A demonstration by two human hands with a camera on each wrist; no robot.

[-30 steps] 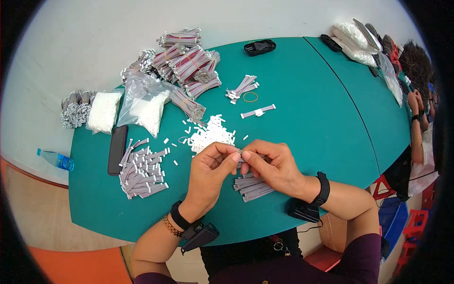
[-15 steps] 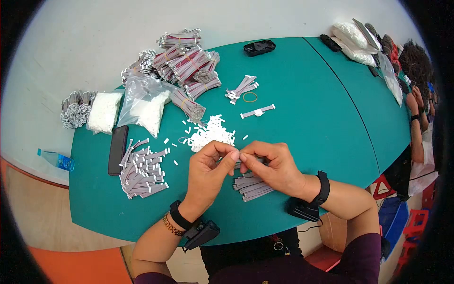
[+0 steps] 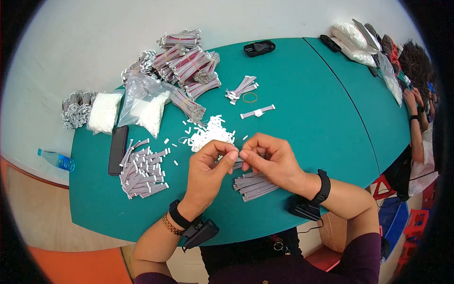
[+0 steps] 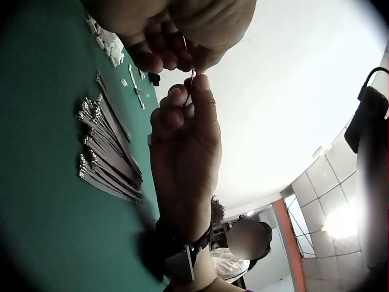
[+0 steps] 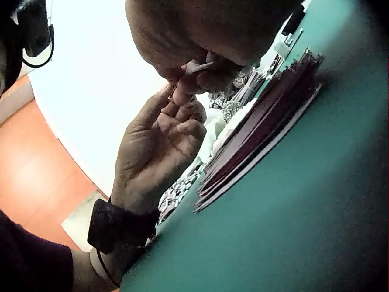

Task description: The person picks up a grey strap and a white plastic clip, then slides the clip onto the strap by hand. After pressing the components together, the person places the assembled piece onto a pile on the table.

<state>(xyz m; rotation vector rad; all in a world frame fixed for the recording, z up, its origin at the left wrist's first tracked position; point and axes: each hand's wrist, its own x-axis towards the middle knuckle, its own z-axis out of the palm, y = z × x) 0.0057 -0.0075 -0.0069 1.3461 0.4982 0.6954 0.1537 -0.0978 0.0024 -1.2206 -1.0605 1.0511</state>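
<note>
Over the green table, my left hand [image 3: 208,170] and right hand [image 3: 272,161] face each other with fingertips close together. Thumb and forefinger of each pinch a thin grey ribbon cable [image 5: 203,67], mostly hidden by the fingers. Edge-on, it runs between both hands in the left wrist view. I cannot tell whether the left fingertips also hold a small connector piece. Below the right hand lies a stack of grey ribbon cables [image 3: 253,187]. Just beyond the left fingers spreads a heap of small white connector housings [image 3: 210,135].
Left of my left hand are cables with white ends [image 3: 144,175] and a dark phone-like slab [image 3: 117,150]. Bags of white pieces [image 3: 104,111] and banded cable bundles [image 3: 189,64] stand behind. Farther right lie a few cables [image 3: 243,89], a rubber band [image 3: 250,97] and a black device [image 3: 259,47].
My fingertips, touching half a second ago, are now slightly apart. The right hand has shifted a little to the right, its fingers lifted slightly; the left hand stays nearly still.
</note>
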